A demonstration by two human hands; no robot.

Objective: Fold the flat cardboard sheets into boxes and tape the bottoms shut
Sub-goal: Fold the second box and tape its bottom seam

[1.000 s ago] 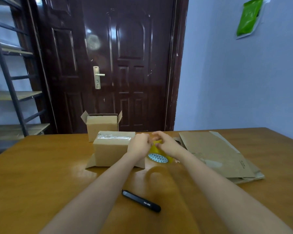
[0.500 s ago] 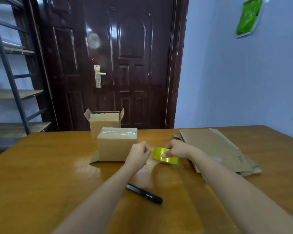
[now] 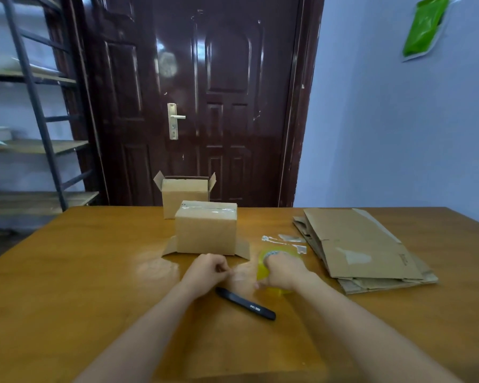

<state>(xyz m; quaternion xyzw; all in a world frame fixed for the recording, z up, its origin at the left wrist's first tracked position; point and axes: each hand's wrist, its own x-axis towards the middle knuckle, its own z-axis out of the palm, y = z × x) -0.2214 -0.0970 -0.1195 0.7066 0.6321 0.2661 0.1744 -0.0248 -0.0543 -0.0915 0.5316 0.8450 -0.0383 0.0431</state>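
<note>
A folded cardboard box (image 3: 206, 232) stands upside down mid-table, clear tape across its upward bottom and its flaps splayed on the wood. Behind it is a second box (image 3: 184, 194) with its top flaps open. A stack of flat cardboard sheets (image 3: 360, 244) lies at the right. My right hand (image 3: 284, 270) grips the yellow tape roll (image 3: 263, 268) in front of the taped box. My left hand (image 3: 206, 270), left of the roll, pinches what looks like the clear tape end; the strip itself is hard to see.
A black utility knife (image 3: 245, 303) lies on the wooden table (image 3: 80, 286) just in front of my hands. Small scraps of clear tape (image 3: 285, 240) lie between the roll and the sheets. A dark door and a metal shelf rack (image 3: 36, 111) stand behind the table.
Both hands have come back toward me with the tape roll, away from the taped box. The hands have drawn apart, the left one pulling leftward from the roll.
</note>
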